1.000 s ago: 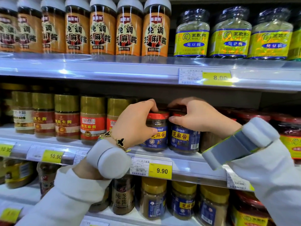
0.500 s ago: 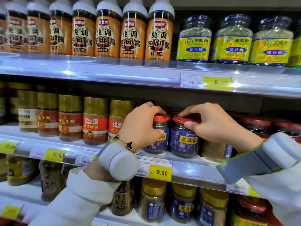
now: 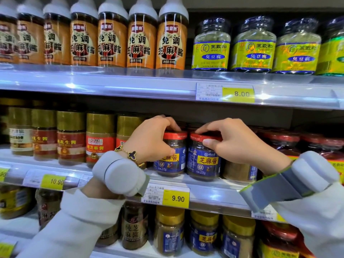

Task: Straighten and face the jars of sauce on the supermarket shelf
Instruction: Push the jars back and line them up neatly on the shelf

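Head view, the only one given. Facing work under way on the middle shelf [image 3: 204, 190], just above the 9.90 price tag [image 3: 176, 198].

Left hand [image 3: 149, 140] closed around the left jar [image 3: 173, 157]: fingers draped over the red lid, thumb pressed on the blue label. Right hand [image 3: 236, 144] closed on the right jar [image 3: 203, 159]: fingertips on top of the lid, thumb on its front rim. Both jars upright, standing at the shelf front, sides touching or nearly so.

Right jar's yellow name panel already square to the aisle. Left jar's panel partly under the thumb and seemingly turned a little leftward, so likely the one needing correction.

To do it well: twist from the lid with base kept flat on the shelf, no lifting. Turn until the yellow panel matches its neighbour. Draw both fronts level with the shelf lip, not past it. Keep the glass from knocking; ease, no shoving.

Counts, front row only:
- Blue-label jars with red lids: two in hand, plus a third [image 3: 240, 170] half hidden behind the right wrist.
- Gold-lidded jars [image 3: 100, 138] to the left on the same shelf: five.
- Orange bottles [image 3: 142, 43] on the upper shelf: seven, leftmost cut by the frame.
- Yellow-label jars [image 3: 255, 51] beside them: four, last one cut off.

Rows behind too dark to count.
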Action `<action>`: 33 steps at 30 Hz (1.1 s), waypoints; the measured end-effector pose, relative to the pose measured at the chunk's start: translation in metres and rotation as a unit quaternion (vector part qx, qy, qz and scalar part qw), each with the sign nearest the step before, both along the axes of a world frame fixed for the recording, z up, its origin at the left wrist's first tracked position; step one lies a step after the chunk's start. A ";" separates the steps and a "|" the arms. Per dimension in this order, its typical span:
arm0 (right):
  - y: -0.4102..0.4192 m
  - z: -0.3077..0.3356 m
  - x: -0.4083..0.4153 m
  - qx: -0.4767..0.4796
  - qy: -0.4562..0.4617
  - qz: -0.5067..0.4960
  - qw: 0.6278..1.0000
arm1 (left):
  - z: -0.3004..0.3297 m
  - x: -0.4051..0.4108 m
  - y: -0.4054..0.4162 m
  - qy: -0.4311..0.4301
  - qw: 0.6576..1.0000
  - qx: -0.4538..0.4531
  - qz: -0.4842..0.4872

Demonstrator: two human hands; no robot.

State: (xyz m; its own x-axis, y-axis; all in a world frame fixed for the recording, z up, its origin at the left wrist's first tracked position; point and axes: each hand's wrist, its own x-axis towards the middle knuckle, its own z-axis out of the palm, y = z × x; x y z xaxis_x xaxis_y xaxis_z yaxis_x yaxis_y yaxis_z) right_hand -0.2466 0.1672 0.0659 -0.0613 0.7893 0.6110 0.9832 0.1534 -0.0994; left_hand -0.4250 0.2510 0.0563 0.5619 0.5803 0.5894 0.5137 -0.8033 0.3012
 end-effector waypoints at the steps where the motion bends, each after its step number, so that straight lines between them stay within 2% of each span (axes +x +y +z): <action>1: 0.000 0.000 0.000 0.000 -0.001 0.001 1.000 | 0.000 0.000 0.000 0.005 1.000 0.003 0.001; 7: 0.000 0.000 0.000 -0.009 0.000 0.007 1.000 | 0.000 -0.001 0.003 0.029 0.999 0.026 0.013; 13: 0.001 0.000 -0.001 -0.004 0.002 0.002 1.000 | -0.007 0.005 0.000 0.013 0.994 0.081 0.070; 29: -0.008 -0.003 0.001 0.016 0.011 0.002 1.000 | -0.005 0.003 0.001 0.026 0.999 0.035 0.031; 33: -0.026 -0.003 0.019 0.064 -0.058 -0.054 0.995 | -0.004 0.004 -0.007 -0.010 0.998 0.058 0.020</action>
State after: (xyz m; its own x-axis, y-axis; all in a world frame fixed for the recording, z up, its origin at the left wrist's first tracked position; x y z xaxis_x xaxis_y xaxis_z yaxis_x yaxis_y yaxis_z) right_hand -0.2275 0.1409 0.0624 -0.0567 0.7106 0.7013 0.9983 0.0498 0.0302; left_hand -0.4207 0.2440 0.0520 0.5271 0.5295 0.6646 0.5411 -0.8122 0.2180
